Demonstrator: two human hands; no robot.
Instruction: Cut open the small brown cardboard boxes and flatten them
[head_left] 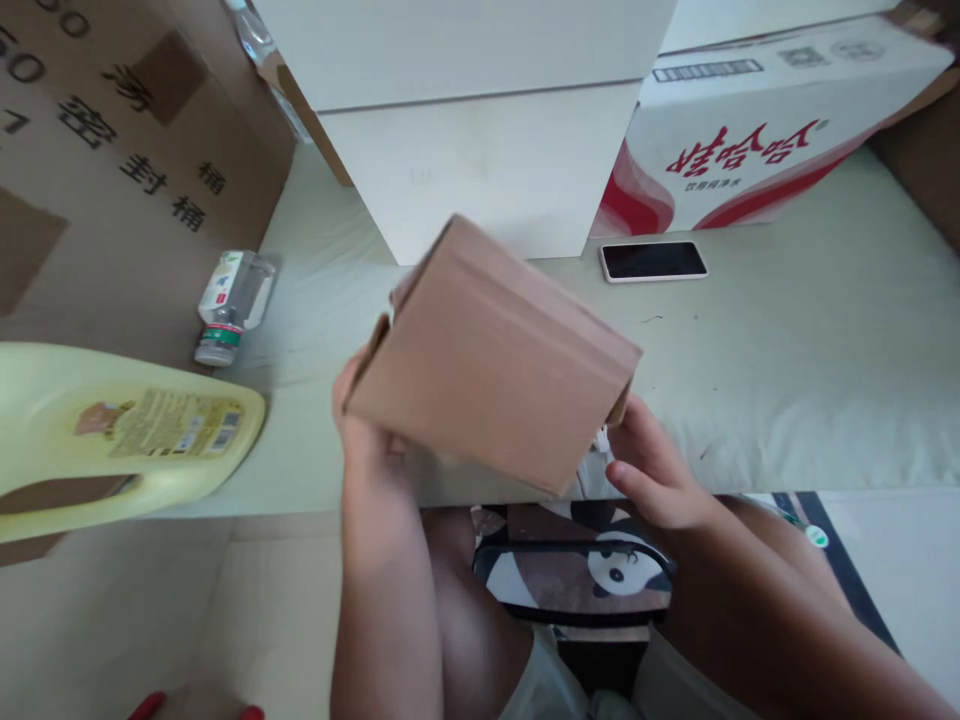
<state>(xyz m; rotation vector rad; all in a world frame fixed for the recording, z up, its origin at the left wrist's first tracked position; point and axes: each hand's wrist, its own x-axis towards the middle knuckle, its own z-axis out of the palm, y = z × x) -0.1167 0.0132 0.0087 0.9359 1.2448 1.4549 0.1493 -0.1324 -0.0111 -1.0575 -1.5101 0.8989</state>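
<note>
A plain brown cardboard box [487, 360] is held up in front of me, tilted, above the front part of the pale green cloth surface [787, 370]. Its left end grips against my left hand [367, 420], whose fingers wrap round the lower left edge and are partly hidden behind the box. My right hand [656, 470] is at the box's lower right corner, thumb apart from the fingers, with fingertips behind the corner. A small white item [601, 440] shows between that corner and my right hand; it is too small to name.
Behind stand a white box [480, 170] and a red-and-white carton [742, 150], with a phone [654, 261] before the carton. At left are a large brown carton [135, 200], a clear bottle [234, 305] and a yellow jug [172, 430]. A panda-patterned item [577, 580] lies below.
</note>
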